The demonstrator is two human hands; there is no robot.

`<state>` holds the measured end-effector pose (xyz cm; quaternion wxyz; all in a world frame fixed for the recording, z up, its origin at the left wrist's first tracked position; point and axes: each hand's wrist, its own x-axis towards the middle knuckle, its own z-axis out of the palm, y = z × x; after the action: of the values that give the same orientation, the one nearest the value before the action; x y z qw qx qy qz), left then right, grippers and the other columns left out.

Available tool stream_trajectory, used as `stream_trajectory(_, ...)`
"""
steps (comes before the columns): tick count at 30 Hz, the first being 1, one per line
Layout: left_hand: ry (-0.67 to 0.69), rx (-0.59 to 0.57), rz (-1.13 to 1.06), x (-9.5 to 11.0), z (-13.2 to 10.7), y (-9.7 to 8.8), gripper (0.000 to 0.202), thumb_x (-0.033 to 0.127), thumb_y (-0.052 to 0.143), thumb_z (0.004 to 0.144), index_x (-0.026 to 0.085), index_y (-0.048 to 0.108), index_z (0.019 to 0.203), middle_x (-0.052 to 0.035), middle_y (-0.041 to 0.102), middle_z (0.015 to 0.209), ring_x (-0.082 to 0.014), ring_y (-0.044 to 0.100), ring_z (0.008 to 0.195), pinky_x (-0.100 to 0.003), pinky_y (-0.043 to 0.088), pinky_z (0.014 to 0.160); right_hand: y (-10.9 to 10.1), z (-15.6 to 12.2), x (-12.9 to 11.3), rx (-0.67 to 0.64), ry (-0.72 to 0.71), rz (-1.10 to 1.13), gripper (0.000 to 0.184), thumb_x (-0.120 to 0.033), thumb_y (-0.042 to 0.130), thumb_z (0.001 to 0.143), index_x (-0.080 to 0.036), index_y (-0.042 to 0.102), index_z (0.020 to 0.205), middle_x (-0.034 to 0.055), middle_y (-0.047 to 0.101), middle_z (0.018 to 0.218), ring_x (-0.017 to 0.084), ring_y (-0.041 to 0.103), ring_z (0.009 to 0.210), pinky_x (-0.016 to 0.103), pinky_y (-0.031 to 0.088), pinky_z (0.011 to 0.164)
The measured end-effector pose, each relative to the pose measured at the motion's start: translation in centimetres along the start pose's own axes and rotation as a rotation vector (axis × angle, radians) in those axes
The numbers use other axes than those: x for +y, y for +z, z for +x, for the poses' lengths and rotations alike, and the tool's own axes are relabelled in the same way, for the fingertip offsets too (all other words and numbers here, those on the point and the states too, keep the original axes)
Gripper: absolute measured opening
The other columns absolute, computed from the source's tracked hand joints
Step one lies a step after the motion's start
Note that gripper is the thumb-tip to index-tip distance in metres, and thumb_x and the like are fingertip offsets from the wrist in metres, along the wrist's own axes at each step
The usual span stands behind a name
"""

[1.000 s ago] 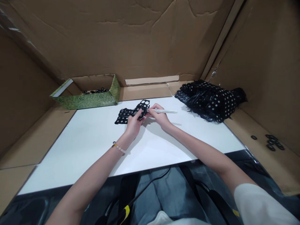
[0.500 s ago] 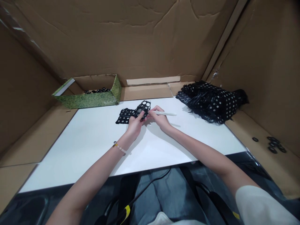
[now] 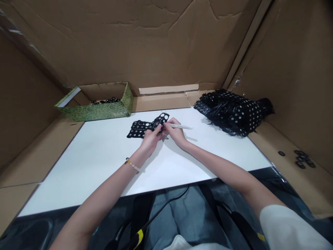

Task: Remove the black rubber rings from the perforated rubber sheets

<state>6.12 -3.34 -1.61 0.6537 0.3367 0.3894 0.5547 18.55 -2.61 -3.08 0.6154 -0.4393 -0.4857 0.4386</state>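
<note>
Perforated black sheet (image 3: 159, 119) lies on the white table top (image 3: 91, 163), near the middle of its far half. From my remote feed, its near strip sits flat while the far end rises and twists up between the hands. My left hand (image 3: 151, 139) has a narrow pinch on the sheet, its fingertips pressed over the twist, though I can't see exactly where the thumb lands. My right hand (image 3: 177, 133) closes around a slim white stylus (image 3: 182, 126), whose tip points into the sheet and is hidden behind the fingers. That hand's fingertips sit just beside the left hand's, almost touching it.

The main risk I'd flag is the stylus tip slipping off the soft, holed material and jabbing the left fingers, since they're so close. Too much twist could also tear the thin webs between the holes, and a loose pinch might let the sheet spring flat.

Beyond the hands, a green patterned box (image 3: 91, 114) holds small black rings (image 3: 105, 101) at the far left. A heap of similar perforated offcuts (image 3: 234, 114) sits at the far right, and a few loose rings (image 3: 300, 159) lie on the cardboard to the right, where they could get knocked about.
</note>
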Motion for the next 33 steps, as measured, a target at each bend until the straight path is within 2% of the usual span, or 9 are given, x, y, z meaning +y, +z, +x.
stream_trajectory(4,-0.01,0.016,-0.017,0.4,0.3,0.0,0.024,0.026,0.087,0.064,0.013,0.068,0.069,-0.0059,0.072,0.077,-0.0154,0.065,0.074,-0.028,0.053,0.072,-0.5,0.5,-0.4,0.038,0.021,0.075,0.028,-0.045,0.068,0.076,-0.022,0.051,0.075,-0.0042,0.061,0.068,0.014,0.064,0.067,0.03,0.054,0.07)
stream_trajectory(7,0.026,0.044,0.01,0.5,0.5,-0.1,0.024,0.023,0.087,0.062,0.014,0.065,0.064,-0.0043,0.071,0.073,-0.0143,0.065,0.07,-0.029,0.054,0.074,-0.9,0.9,-0.7,0.035,0.094,0.211,0.033,-0.047,0.073,0.072,-0.023,0.05,0.076,-0.0042,0.065,0.072,0.014,0.066,0.069,0.031,0.056,0.075)
stream_trajectory(11,0.076,0.052,0.046,0.7,0.5,-0.2,0.022,0.024,0.087,0.062,0.012,0.069,0.07,-0.0052,0.072,0.073,-0.0142,0.066,0.069,-0.029,0.053,0.078,-0.9,1.0,-1.1,-0.094,0.237,0.311,0.038,-0.047,0.078,0.066,-0.023,0.049,0.076,-0.0032,0.069,0.074,0.015,0.07,0.074,0.033,0.058,0.079)
stream_trajectory(13,0.087,0.056,0.048,0.8,0.5,-0.3,0.023,0.025,0.087,0.063,0.011,0.07,0.069,-0.0066,0.072,0.073,-0.0151,0.067,0.069,-0.031,0.053,0.08,-0.9,0.9,-1.3,-0.142,0.255,0.3,0.038,-0.046,0.079,0.065,-0.023,0.05,0.076,-0.0025,0.07,0.073,0.016,0.071,0.074,0.034,0.058,0.08)
stream_trajectory(20,0.089,0.081,0.107,0.8,0.7,-0.5,0.026,0.028,0.089,0.06,0.011,0.07,0.066,-0.0092,0.074,0.073,-0.0173,0.069,0.068,-0.033,0.055,0.081,-0.9,0.7,-1.3,-0.149,0.204,0.261,0.035,-0.043,0.078,0.067,-0.022,0.051,0.074,-0.0025,0.07,0.072,0.016,0.072,0.074,0.034,0.057,0.082)
stream_trajectory(25,0.127,0.088,0.102,0.8,0.5,-0.5,0.029,0.028,0.091,0.055,0.011,0.072,0.07,-0.0084,0.075,0.075,-0.0195,0.071,0.074,-0.035,0.055,0.084,-0.6,0.5,-0.9,-0.145,0.158,0.179,0.032,-0.042,0.075,0.07,-0.022,0.05,0.073,-0.0033,0.067,0.07,0.016,0.07,0.073,0.032,0.056,0.076)
stream_trajectory(33,0.068,0.08,0.076,0.6,0.6,-0.7,0.021,0.02,0.089,0.059,0.011,0.071,0.068,-0.0058,0.073,0.072,-0.0144,0.067,0.069,-0.03,0.053,0.081,-0.2,0.0,-0.3,-0.059,0.007,0.017,0.024,-0.042,0.066,0.078,-0.023,0.051,0.075,-0.0044,0.06,0.07,0.015,0.064,0.069,0.028,0.051,0.067)
